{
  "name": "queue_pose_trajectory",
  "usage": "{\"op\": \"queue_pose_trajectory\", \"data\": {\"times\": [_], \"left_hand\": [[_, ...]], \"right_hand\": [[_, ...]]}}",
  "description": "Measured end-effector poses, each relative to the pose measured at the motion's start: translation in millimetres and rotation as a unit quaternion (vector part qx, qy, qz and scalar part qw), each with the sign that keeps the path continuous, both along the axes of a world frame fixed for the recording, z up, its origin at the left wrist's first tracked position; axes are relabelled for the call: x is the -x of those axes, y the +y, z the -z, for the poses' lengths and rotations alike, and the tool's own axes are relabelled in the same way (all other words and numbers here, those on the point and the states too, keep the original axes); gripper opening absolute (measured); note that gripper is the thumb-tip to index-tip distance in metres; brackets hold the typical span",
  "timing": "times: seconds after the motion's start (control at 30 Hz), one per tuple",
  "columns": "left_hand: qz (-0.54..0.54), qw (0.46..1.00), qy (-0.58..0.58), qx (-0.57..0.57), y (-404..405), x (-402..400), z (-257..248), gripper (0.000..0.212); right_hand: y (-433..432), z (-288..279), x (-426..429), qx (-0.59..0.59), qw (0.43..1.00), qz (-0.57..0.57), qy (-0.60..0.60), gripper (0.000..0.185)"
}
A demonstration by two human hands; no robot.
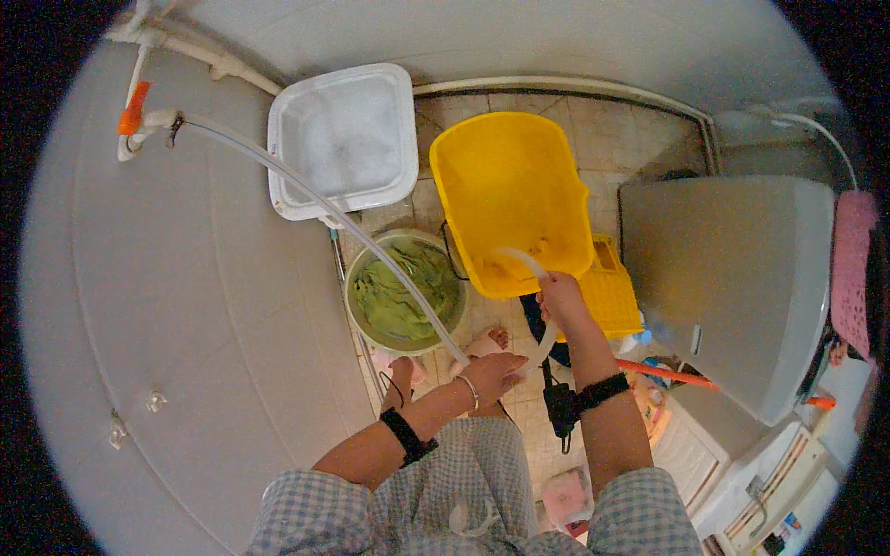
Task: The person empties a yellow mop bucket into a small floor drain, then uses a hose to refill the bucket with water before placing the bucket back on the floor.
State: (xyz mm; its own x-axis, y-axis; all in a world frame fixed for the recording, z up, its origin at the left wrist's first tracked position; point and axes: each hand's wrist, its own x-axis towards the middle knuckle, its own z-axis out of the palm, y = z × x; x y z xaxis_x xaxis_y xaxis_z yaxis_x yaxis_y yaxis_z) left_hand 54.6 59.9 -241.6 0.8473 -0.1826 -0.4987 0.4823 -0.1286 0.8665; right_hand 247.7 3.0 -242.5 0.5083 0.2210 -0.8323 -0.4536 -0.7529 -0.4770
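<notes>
A clear plastic hose (348, 222) runs from the wall tap with an orange lever (134, 110) across the floor area to my hands. My left hand (492, 377) is closed around a middle stretch of it. Nearer its free end, my right hand (560, 299) grips the hose, whose end lies over the lower part of a yellow plastic tub (514, 187). Some dark specks show inside that tub. To its left stands a round pale-green basin (353, 313) holding green cloth in liquid. Behind the basin is a white square tub (411, 146) with whitish, foamy-looking contents.
A second yellow plastic container (615, 306) sits right of the tub. A large grey-white appliance (723, 278) stands at the right, with a red-orange pole (667, 374) below it. A pink perforated basket (852, 271) is at the far right. Pipes follow the walls.
</notes>
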Motion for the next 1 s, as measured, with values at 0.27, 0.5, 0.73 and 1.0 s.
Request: {"op": "queue_pose_trajectory", "data": {"times": [0.27, 0.5, 0.73, 1.0], "left_hand": [[0.042, 0.994, -0.021, -0.094, -0.4, -5.6, -21.4, 0.034], [0.079, 0.994, 0.038, -0.064, 5.7, -17.8, -32.0, 0.033], [-0.001, 0.997, -0.050, -0.067, -22.4, -35.0, -18.3, 0.029], [0.084, 0.989, -0.077, -0.095, -28.1, -56.3, -25.4, 0.032]], "right_hand": [[-22.5, 27.8, 4.7, 0.052, 0.995, -0.032, -0.079, 0.019], [-40.3, 38.9, 4.6, 0.097, 0.928, -0.283, -0.221, 0.020], [-68.3, 11.5, -15.2, 0.175, 0.908, -0.207, -0.320, 0.022], [-54.9, -29.5, -29.0, 0.253, 0.877, -0.194, -0.360, 0.022]]}}
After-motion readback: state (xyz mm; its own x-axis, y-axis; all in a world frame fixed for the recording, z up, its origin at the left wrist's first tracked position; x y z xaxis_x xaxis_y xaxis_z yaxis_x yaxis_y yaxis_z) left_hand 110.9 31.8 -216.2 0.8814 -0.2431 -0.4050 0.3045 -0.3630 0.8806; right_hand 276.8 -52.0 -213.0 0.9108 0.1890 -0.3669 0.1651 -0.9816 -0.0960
